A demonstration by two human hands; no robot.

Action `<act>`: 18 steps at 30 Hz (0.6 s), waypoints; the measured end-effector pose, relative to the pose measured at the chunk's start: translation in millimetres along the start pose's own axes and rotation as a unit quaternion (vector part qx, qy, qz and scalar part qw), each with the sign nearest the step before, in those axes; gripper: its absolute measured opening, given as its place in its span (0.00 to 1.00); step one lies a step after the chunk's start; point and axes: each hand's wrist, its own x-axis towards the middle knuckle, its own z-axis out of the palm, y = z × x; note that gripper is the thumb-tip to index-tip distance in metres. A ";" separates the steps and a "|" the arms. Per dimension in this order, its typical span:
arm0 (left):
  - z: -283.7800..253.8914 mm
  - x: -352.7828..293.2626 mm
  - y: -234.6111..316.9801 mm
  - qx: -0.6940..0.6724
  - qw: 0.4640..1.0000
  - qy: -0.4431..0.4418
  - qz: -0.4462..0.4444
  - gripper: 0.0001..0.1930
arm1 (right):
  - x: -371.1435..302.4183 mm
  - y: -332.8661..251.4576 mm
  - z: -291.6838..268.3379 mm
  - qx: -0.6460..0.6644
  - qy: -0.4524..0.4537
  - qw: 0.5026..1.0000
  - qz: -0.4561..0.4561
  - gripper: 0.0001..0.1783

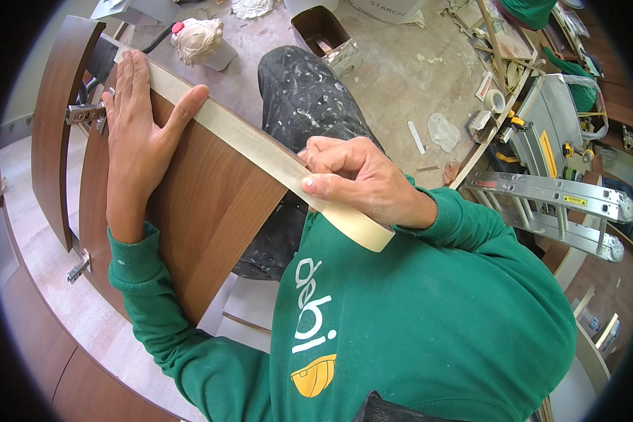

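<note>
A brown wood-grain panel, apparently a cabinet door, stands tilted in front of me. A strip of cream masking tape runs along its upper edge. My left hand lies flat on the panel's far left part, fingers stretched and thumb spread, fingertips reaching the taped edge. At the panel's near right corner, my right hand pinches the tape between thumb and bent fingers. Past that hand, the tape's tail curls down in front of my green sweatshirt. Beside my left hand is a metal hinge; another hinge sits lower down.
A second curved brown panel stands at left. On the dusty floor are a cloth-topped white container, an open box and a tape roll. An aluminium ladder lies at right near tools and wood scraps.
</note>
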 end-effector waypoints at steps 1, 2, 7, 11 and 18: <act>-0.5 0.1 0.2 -0.003 1.000 -0.001 -0.002 0.58 | 0.2 0.0 -0.1 0.003 0.000 1.000 -0.001 0.15; -0.8 -0.2 0.5 -0.006 1.000 -0.002 -0.004 0.58 | 0.3 0.0 0.0 0.006 0.000 1.000 -0.001 0.15; 1.1 -0.8 1.5 0.000 1.000 0.000 0.002 0.54 | -0.4 -0.2 0.2 0.003 0.004 1.000 -0.007 0.15; 1.8 -0.6 1.9 -0.001 1.000 0.005 0.005 0.54 | 0.3 1.7 -2.4 -0.011 -0.006 1.000 -0.012 0.16; 2.5 -1.1 0.2 0.007 1.000 0.001 0.004 0.55 | 0.0 0.7 -0.1 0.002 0.002 1.000 -0.012 0.16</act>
